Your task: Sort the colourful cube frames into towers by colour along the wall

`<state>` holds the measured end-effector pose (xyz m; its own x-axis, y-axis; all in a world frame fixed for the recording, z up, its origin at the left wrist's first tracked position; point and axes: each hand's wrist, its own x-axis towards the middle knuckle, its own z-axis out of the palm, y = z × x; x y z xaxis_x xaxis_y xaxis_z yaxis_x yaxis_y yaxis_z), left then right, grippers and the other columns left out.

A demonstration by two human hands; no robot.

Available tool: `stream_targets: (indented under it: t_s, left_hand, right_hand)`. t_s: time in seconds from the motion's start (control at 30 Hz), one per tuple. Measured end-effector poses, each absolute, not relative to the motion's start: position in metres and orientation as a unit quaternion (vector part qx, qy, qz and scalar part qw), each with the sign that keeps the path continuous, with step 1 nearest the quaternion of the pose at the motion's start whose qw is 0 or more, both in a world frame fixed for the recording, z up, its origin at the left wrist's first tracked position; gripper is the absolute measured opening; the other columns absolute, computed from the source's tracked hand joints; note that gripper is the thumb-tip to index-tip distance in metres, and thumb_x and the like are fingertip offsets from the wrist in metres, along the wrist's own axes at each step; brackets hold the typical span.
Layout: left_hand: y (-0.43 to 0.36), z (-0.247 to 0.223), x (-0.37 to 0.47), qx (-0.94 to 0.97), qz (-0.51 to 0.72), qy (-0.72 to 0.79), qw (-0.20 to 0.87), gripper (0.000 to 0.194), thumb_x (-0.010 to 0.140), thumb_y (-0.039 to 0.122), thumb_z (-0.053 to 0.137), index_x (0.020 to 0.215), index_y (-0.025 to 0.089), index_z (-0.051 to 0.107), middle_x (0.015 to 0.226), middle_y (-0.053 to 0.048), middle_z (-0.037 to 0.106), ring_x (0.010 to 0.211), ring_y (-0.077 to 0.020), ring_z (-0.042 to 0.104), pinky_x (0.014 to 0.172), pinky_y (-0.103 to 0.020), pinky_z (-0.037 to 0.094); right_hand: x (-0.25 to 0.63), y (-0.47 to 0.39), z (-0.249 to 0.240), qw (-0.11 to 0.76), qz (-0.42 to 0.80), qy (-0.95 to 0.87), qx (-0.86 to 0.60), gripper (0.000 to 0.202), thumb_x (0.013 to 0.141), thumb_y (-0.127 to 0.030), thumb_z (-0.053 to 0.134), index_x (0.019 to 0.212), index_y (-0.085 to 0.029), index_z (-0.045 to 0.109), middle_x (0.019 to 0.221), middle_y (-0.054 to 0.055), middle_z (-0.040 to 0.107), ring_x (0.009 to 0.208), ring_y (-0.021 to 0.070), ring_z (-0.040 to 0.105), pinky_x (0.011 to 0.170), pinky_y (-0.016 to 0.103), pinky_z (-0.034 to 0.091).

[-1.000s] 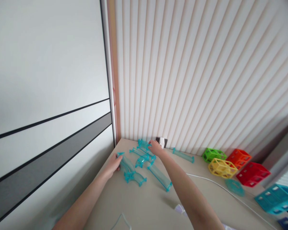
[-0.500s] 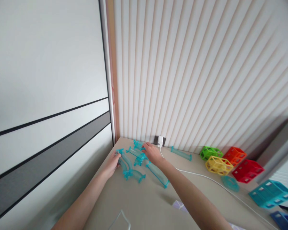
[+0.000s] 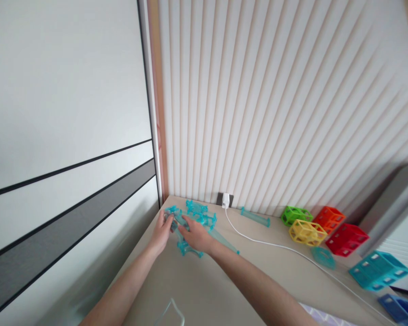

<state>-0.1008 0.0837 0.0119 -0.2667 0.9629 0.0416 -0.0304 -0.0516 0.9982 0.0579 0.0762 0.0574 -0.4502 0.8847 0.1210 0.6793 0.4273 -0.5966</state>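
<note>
Near the table's back left corner, my left hand (image 3: pixel 161 232) has its fingers closed on a translucent teal track piece (image 3: pixel 172 209), with part of it hidden by the fingers. Close beside it, my right hand (image 3: pixel 195 234) pinches another translucent teal track piece (image 3: pixel 179 218); whether the two pieces touch, I cannot tell. Under and around the hands lie a curved teal piece (image 3: pixel 190 250), a long straight one (image 3: pixel 224 240) partly behind my right wrist, and several more, including a short one (image 3: pixel 197 207) at the back and another (image 3: pixel 209 220) just behind my right hand.
A straight teal piece (image 3: pixel 255 217) lies along the ribbed wall. A white charger (image 3: pixel 225 199) sits in the outlet, its cable (image 3: pixel 275 245) crossing the table. Open-framed toy blocks, yellow (image 3: pixel 307 232), red (image 3: pixel 347 239) and teal (image 3: pixel 379 270) among them, stand right. A white cabinet (image 3: pixel 71 113) borders the left.
My right hand has moved left and toward me from the back pieces, bringing a teal piece beside my left hand. The view has shifted slightly.
</note>
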Motion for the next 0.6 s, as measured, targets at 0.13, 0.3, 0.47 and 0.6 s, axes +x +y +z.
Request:
stream_targets:
  t_s: [0.13,0.3,0.47,0.6]
  left_hand:
    - [0.078,0.016,-0.103,0.462,0.561,0.552,0.409,0.041,0.080,0.059,0.065,0.097,0.025,0.049,0.081,0.001,0.064,0.066,-0.0164,0.060,0.058,-0.026,0.046]
    - [0.070,0.015,-0.123,0.485,0.517,0.593,0.383,0.029,0.085,0.052,0.057,0.097,0.026,0.050,0.094,-0.004,0.072,0.066,-0.0194,0.063,0.057,-0.028,0.046]
    - [0.070,0.008,-0.139,0.497,0.474,0.656,0.313,0.014,0.085,0.039,0.059,0.084,0.026,0.053,0.089,-0.007,0.071,0.085,-0.0276,0.069,0.072,-0.033,0.050]
    - [0.074,-0.002,-0.136,0.514,0.443,0.684,0.268,0.012,0.086,0.033,0.059,0.079,0.024,0.054,0.085,-0.011,0.071,0.101,-0.0352,0.070,0.089,-0.041,0.048]
  right_hand:
    - [0.067,0.084,0.065,0.171,0.233,-0.815,-0.502,0.038,0.103,-0.032,0.052,0.138,-0.024,0.063,0.130,0.007,0.074,0.120,0.0233,0.069,0.100,0.032,0.053]
    - [0.103,0.118,0.082,0.145,0.158,-0.778,-0.590,0.039,0.107,-0.032,0.050,0.143,-0.020,0.054,0.134,0.013,0.067,0.119,0.0256,0.067,0.101,0.043,0.053]
    - [0.124,0.163,0.079,0.067,0.108,-0.746,-0.654,0.034,0.100,-0.036,0.065,0.129,-0.019,0.062,0.131,0.009,0.064,0.108,0.0237,0.067,0.091,0.045,0.058]
    - [0.120,0.185,0.069,0.026,0.065,-0.753,-0.654,0.034,0.100,-0.036,0.065,0.130,-0.019,0.062,0.131,0.009,0.064,0.109,0.0239,0.067,0.092,0.045,0.058]
